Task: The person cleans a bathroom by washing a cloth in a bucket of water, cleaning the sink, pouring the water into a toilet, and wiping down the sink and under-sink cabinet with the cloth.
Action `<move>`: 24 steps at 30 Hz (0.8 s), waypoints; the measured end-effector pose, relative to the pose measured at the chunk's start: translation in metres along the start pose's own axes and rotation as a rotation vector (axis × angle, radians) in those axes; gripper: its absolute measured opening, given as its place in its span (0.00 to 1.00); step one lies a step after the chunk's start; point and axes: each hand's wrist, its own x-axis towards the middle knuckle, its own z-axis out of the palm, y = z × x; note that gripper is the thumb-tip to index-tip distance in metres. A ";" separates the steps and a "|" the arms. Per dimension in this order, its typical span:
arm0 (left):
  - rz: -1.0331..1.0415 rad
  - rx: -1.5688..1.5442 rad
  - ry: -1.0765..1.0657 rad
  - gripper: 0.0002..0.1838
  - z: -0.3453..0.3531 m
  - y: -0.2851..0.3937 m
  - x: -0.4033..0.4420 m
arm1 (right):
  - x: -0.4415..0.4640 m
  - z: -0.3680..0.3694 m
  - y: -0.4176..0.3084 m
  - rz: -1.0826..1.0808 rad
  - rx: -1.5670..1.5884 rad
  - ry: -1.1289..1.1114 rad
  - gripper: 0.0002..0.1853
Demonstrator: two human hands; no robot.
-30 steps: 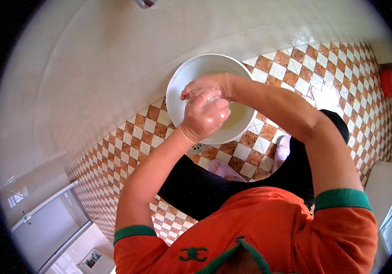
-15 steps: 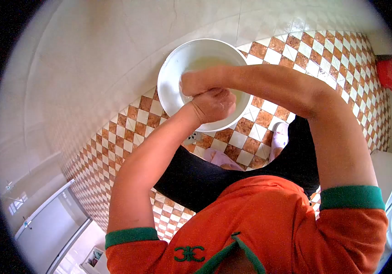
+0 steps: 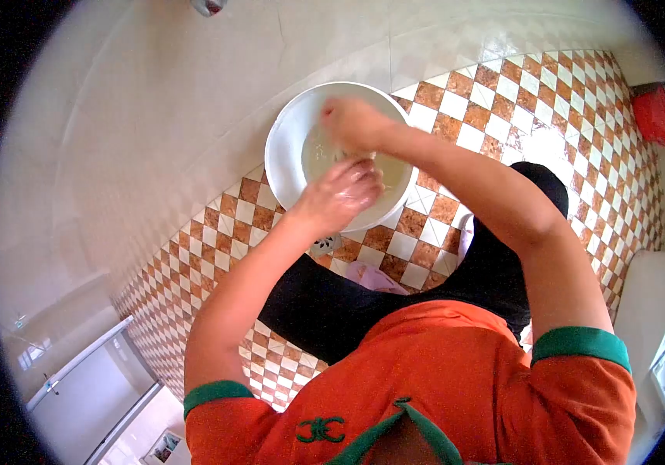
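Note:
Over a white bucket [image 3: 284, 167] of cloudy water [image 3: 318, 155], my two hands are close together. Wet and curled, my left hand [image 3: 344, 192] is closed over the near part of the opening. My right hand [image 3: 354, 125] is just beyond it, blurred, with its fingers bent inward. Something small and pale shows between the hands, too hidden to name. Light bits or bubbles float on the water.
The bucket stands on a brown and white checked floor [image 3: 456, 103] beside a pale wall [image 3: 185, 93]. A drain cover [image 3: 324, 245] and a pink slipper [image 3: 375, 277] are near it. A red item [image 3: 656, 116] lies far right, above a white toilet [image 3: 654, 298].
My right hand has lifted and moved away from my left hand, which it was pressed against. More of the water shows between and beside them. The view has also shifted slightly.

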 end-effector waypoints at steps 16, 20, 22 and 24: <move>-1.703 -1.131 0.161 0.25 0.028 -0.061 -0.106 | -0.105 -0.142 0.028 0.306 1.343 0.779 0.13; -1.823 -1.151 0.145 0.24 -0.015 -0.025 -0.049 | -0.118 -0.143 0.026 0.413 1.440 0.912 0.11; -1.862 -1.161 0.047 0.25 -0.021 -0.019 -0.039 | -0.124 -0.134 0.038 0.438 1.452 0.928 0.12; -1.749 -1.235 0.218 0.25 -0.024 -0.009 -0.026 | -0.134 -0.133 0.036 0.522 1.469 1.044 0.12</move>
